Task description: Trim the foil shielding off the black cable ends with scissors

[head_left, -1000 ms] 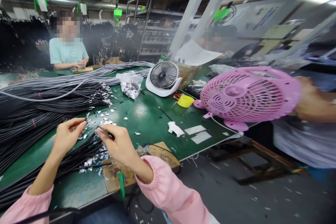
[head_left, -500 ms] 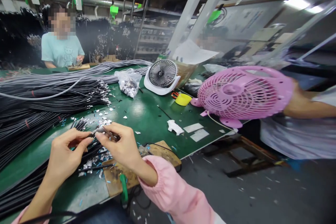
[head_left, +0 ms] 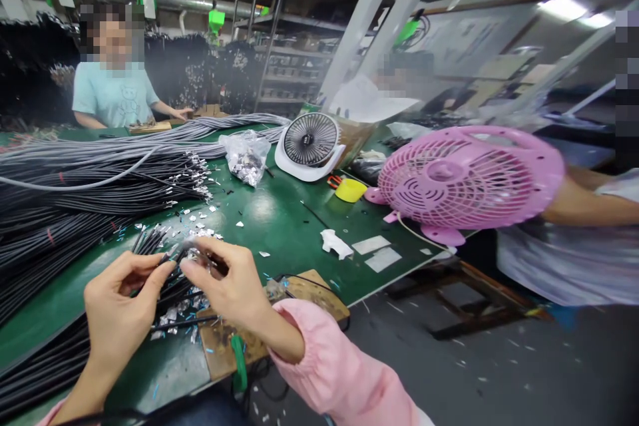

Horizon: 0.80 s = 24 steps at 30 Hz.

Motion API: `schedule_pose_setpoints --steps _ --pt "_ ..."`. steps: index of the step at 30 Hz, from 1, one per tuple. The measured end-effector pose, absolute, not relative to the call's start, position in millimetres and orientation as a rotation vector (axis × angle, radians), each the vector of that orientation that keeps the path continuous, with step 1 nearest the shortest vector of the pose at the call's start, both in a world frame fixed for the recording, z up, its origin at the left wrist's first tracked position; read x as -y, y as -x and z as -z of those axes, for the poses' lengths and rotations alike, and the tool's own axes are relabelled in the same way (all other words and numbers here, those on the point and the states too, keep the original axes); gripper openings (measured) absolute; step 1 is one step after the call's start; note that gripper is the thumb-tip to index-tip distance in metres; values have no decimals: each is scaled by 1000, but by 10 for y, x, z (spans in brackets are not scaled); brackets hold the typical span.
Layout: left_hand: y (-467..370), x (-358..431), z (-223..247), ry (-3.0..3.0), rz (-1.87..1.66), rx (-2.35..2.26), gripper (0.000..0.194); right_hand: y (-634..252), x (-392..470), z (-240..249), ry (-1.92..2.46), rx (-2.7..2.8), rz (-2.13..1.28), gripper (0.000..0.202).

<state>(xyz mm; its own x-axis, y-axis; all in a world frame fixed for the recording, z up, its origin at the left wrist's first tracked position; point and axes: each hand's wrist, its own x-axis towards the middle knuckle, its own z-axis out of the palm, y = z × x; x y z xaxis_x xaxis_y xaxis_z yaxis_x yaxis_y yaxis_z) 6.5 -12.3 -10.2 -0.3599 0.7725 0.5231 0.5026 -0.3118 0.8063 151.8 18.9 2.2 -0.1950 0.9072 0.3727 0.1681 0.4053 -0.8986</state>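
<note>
pinching cable (head_left: pixel 168 255) — left hand (head_left: pixel 120 299), tool (head_left: pixel 215 261) — right hand (head_left: pixel 233 286)

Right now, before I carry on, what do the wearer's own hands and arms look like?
The left hand and right hand wear no gloves. The right sleeve is plain pink, loose and puffy, with a gathered cuff; no markings show on it. Only a small pink edge of the left sleeve is in view.

The head camera looks forward and down over the nearby table (head_left: pixel 284 226).
</note>
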Motion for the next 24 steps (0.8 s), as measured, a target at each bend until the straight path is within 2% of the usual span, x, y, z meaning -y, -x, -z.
schedule_pose_setpoints --steps 3,7,24 --pt "-55 139 112 -1529 -1818 -1664 13 -1531 -185 -13 935 1701 -854 22" --pt "-81 184 164 -1603 -1859 -1689 10 -1537 -189 23 857 1828 -753 13" --pt "-123 217 188 -1758 -1875 -1769 8 -1546 -193 0 862 1838 -797 16"
